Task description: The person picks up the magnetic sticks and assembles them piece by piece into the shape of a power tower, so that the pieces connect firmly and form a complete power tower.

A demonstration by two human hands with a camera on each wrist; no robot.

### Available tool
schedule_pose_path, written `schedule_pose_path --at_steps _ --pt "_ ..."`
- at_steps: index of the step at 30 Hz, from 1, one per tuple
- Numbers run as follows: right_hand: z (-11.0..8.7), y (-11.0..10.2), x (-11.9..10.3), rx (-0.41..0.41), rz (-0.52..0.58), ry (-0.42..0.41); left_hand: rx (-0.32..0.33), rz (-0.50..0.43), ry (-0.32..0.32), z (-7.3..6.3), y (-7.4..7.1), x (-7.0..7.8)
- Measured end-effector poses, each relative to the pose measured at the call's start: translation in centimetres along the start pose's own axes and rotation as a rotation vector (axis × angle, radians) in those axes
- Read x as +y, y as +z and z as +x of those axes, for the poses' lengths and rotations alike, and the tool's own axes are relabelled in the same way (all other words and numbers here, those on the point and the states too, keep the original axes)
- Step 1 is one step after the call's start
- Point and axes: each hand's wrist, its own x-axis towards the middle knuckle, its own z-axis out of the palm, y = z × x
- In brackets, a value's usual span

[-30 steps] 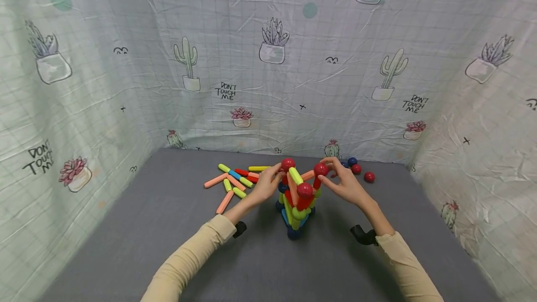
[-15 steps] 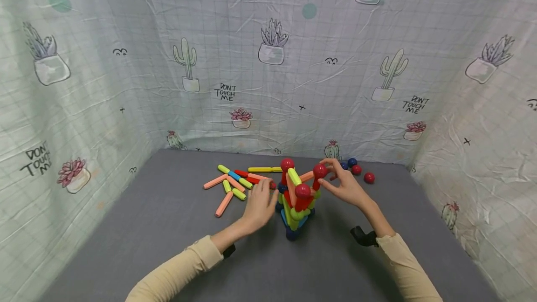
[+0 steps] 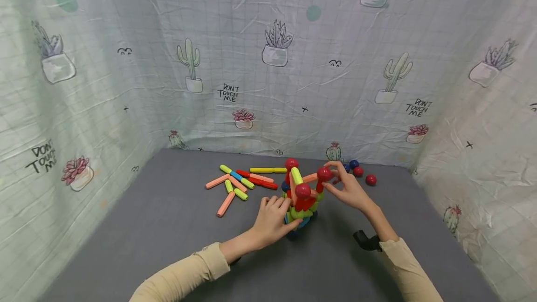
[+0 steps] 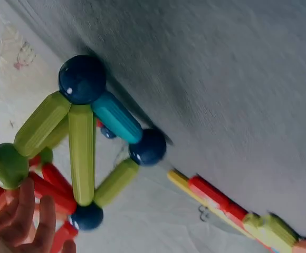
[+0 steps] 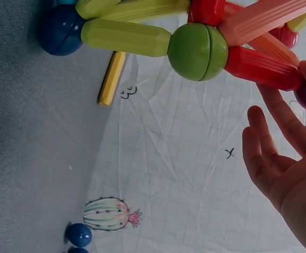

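A tower of magnetic sticks and balls point(image 3: 297, 176) stands on the grey table, with red balls on top and dark blue balls point(image 4: 83, 79) at its base. Low on its near left side, my left hand point(image 3: 270, 223) pinches a green ball point(image 4: 8, 166) between thumb and fingers. My right hand point(image 3: 346, 188) pinches the right-hand top red ball point(image 3: 324, 174), which sits on a red stick point(image 5: 264, 68). The other right fingers are spread off the tower in the right wrist view. My left hand hides part of the tower's lower left side in the head view.
Loose sticks in salmon point(image 3: 225, 204), green, yellow point(image 3: 268, 170) and red point(image 3: 263, 183) lie left of and behind the tower. Several loose red and blue balls point(image 3: 358, 171) lie at the back right. A printed cloth point(image 3: 251, 73) hangs around the table.
My left hand has left the top left red ball, dropped down and left, then come in to the tower's lower near side. The right hand stays at its red ball.
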Motion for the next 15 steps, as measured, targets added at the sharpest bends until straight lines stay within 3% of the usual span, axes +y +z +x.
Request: schedule_pose_path --at_steps 6,12,15 --pt "-0.8 0.7 1.1 0.037 -0.049 -0.027 -0.112 -0.075 -0.011 0.3 -0.8 -3.0" --pt "-1.3 1.6 1.3 -0.016 -0.037 -0.068 -0.122 -0.131 0.054 0.3 -1.2 -7.7" --pt "-1.4 1.7 1.1 -0.030 -0.040 -0.079 -0.179 -0.117 0.086 0.3 -1.5 -10.4"
